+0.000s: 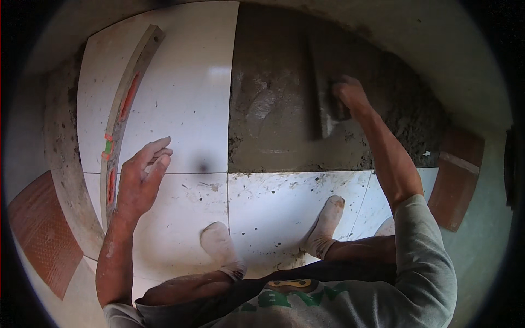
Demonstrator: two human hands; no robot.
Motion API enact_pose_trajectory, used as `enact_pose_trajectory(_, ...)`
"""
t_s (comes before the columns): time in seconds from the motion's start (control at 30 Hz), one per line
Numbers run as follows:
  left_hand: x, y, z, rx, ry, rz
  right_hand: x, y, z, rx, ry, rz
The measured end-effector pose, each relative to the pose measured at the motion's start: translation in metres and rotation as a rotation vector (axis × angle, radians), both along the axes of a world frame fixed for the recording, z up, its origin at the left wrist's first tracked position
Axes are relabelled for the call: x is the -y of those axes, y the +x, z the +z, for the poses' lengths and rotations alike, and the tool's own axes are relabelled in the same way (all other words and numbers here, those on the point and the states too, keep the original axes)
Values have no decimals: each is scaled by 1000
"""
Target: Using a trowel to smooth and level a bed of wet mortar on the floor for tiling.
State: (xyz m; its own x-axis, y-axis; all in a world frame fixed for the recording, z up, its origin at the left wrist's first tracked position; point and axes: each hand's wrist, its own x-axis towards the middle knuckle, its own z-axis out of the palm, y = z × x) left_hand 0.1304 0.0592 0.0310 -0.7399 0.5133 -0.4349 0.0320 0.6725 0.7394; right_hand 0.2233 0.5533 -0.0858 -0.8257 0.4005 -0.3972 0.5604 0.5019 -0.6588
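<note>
My right hand (350, 95) grips a flat metal trowel (325, 117), blurred, held over the wet grey mortar (268, 126) at the upper right. My left hand (143, 175) is raised near the spirit level (131, 90) on the left, its fingers loosely bent and apart, holding nothing visible. The level, long and metal with red parts and a green vial, lies on white square tiles (186, 71). The mortar fills the area beside the upper tile, bordered below by more white tiles spattered with grey.
My socked feet (325, 221) stand on the lower tiles. Reddish-brown tiles (38, 235) lie at the left, and another reddish piece (454, 197) at the right. A grey wall (415, 33) curves along the top and right. A rough grey strip (68, 164) runs along the left edge of the white tiles.
</note>
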Motion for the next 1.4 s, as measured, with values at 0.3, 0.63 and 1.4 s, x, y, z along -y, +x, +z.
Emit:
enact_pose_trajectory(0.3,1,11,19,-121,-34,-38,78,-37,31,255,226,312)
enact_pose_trajectory(0.63,0,33,30,-219,-129,-103,83,-39,40,213,479,734)
enact_pose_trajectory(1.4,-11,51,50,-329,-171,-123,141,66,63,369,389,980)
